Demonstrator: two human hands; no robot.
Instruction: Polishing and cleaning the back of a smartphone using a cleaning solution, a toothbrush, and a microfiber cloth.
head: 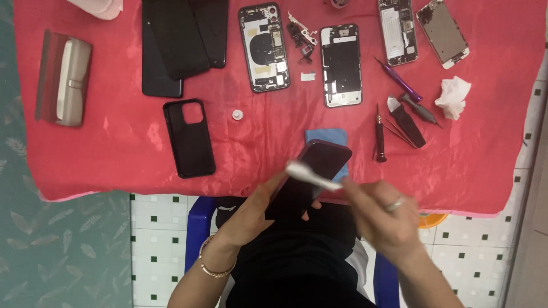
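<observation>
Head view: the left hand (251, 214) grips a dark maroon phone (311, 177) from its left side, fingers closed around the lower edge, with fingertips showing under the phone's right side near the person's lap. The phone is tilted, its upper end over the near edge of the red cloth (114, 148) and its lower end past that edge, above the dark clothing. The right hand (379, 214), a ring on one finger, pinches a white wipe (311, 175) between closed fingertips; the wipe lies across the phone's face, its far end near the phone's left edge. The motion blur hides exactly how the fingers sit on the wipe.

Just beyond the phone's top end, a blue cloth (325, 137) lies on the red cloth near its near edge. To the left, a black phone case (189, 138) lies flat, with a small white round cap (237, 114) beside it. Toward the far edge lie dark phone panels (177, 43), an opened phone body (264, 48) with its parts showing, a second opened phone (341, 65), and two more phone assemblies (398, 31) near the far right corner. A red-handled screwdriver (379, 137), a purple screwdriver (399, 80) and a crumpled white tissue (452, 97) lie toward the right edge. A brown box (64, 80) stands near the left edge.
</observation>
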